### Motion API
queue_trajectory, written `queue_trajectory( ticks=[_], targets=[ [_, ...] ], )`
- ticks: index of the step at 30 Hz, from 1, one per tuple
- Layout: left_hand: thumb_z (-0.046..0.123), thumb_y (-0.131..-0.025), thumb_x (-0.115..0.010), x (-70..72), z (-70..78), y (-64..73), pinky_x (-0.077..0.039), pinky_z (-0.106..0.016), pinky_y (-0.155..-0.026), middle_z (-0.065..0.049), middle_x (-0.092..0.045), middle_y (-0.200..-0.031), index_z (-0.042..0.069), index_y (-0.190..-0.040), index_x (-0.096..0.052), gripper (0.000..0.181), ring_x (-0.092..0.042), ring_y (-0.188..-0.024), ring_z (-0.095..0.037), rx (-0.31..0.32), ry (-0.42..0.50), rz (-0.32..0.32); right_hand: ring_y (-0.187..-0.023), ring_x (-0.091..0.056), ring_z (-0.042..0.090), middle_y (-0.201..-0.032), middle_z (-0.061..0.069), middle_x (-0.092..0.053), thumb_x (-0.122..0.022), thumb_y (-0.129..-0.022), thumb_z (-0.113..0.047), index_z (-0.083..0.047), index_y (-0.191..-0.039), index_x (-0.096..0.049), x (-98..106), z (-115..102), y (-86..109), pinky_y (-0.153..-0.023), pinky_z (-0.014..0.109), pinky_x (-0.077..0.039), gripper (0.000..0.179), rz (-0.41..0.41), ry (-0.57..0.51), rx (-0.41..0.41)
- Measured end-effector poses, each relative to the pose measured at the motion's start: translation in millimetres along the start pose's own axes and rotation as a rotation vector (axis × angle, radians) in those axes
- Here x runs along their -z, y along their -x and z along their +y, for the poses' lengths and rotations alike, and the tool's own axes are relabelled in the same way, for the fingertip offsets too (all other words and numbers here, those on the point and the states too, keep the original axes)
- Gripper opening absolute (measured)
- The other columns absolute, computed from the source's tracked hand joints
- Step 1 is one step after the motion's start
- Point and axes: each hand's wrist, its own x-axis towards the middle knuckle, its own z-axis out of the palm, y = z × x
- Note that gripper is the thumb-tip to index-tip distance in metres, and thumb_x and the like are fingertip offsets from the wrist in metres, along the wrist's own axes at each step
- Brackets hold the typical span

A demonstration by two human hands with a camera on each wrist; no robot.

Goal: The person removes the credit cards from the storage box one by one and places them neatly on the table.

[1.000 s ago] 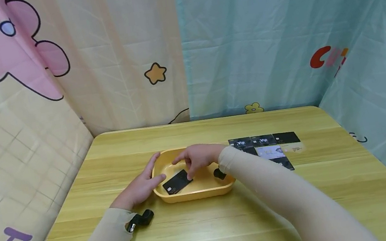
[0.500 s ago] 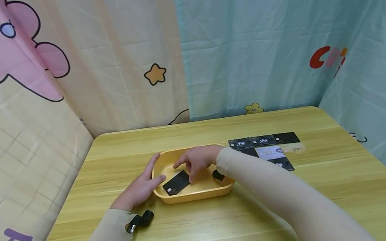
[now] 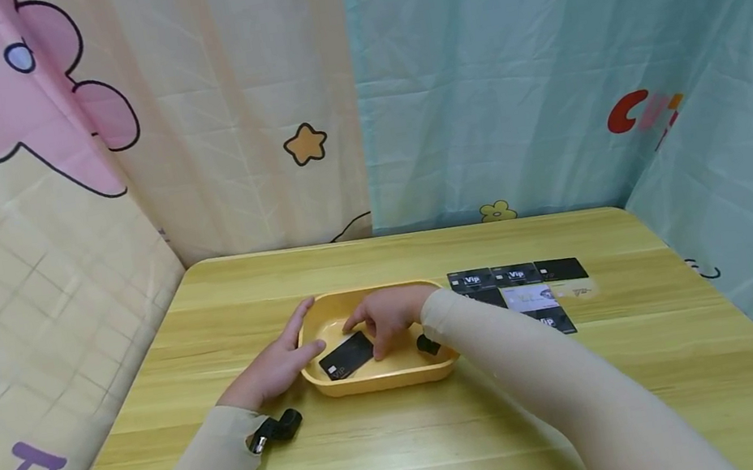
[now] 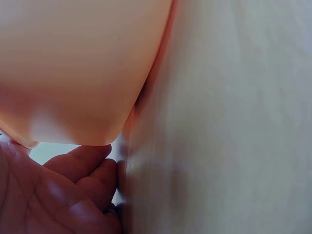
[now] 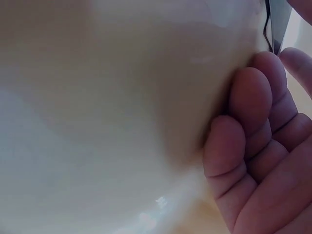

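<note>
A shallow yellow plastic tray (image 3: pixel 385 381) stands on the table. My left hand (image 3: pixel 277 366) holds its left end, thumb over the rim and fingers along the outside; the left wrist view shows those fingers against the wall. Inside the tray lies a black card (image 3: pixel 347 356) marked VIP, with a pale edge just beneath its far side. My right hand (image 3: pixel 392 313) reaches in, index finger bent near the card's far edge and thumb at its right edge. In the right wrist view a card corner (image 5: pixel 278 29) stands between the fingertips and thumb; the other fingers curl low over the tray floor.
To the right of the tray, cards lie in rows: black Vip cards (image 3: pixel 516 274), a plain black card (image 3: pixel 561 269), a pale purple card (image 3: pixel 529 297) and a cream card (image 3: pixel 574 287). My right forearm hides part of them. Printed curtains (image 3: pixel 241 125) surround the wooden table (image 3: pixel 381 448).
The thumb of my right hand has shifted slightly from over the card's right corner to just beside its edge. My left hand has stayed on the tray.
</note>
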Motion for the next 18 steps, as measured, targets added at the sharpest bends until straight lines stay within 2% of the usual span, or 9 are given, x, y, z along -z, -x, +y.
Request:
queue_trajectory(
  ticks=[6,11,18],
  targets=[
    [0.042,-0.110,-0.050,-0.1,2.1,2.3,-0.011,-0.072,-0.126,-0.010,-0.001,-0.179,0.043,-0.168,0.002,0.078,-0.009,-0.162,-0.047,0.001,0.011,0.000,-0.068,-0.054,0.012,-0.075,-0.005,-0.059,-0.092,-0.083,-0.024,-0.031,-0.143,-0.066,-1.5,-1.7,-1.9,-0.064,0.025,-0.043,0.066,0.009,0.050,0.012],
    [0.041,-0.110,-0.050,0.0,3.1,2.2,-0.012,-0.072,-0.126,-0.012,-0.001,-0.179,0.039,-0.169,0.002,0.079,-0.009,-0.162,-0.048,0.001,0.005,0.002,-0.069,-0.055,0.013,-0.077,-0.004,-0.059,-0.091,-0.083,-0.025,-0.032,-0.142,-0.066,-1.8,-3.2,-1.6,-0.064,0.026,-0.044,0.065,0.009,0.049,0.000],
    [0.041,-0.110,-0.051,-0.3,-0.3,1.5,-0.011,-0.071,-0.127,-0.011,0.000,-0.179,0.040,-0.169,0.001,0.079,-0.008,-0.162,-0.046,0.000,0.021,0.003,-0.076,-0.054,0.012,-0.084,-0.004,-0.056,-0.090,-0.083,-0.024,-0.031,-0.142,-0.067,-3.2,-1.8,-1.9,-0.071,0.026,-0.044,0.063,0.025,0.069,0.028]
  ],
)
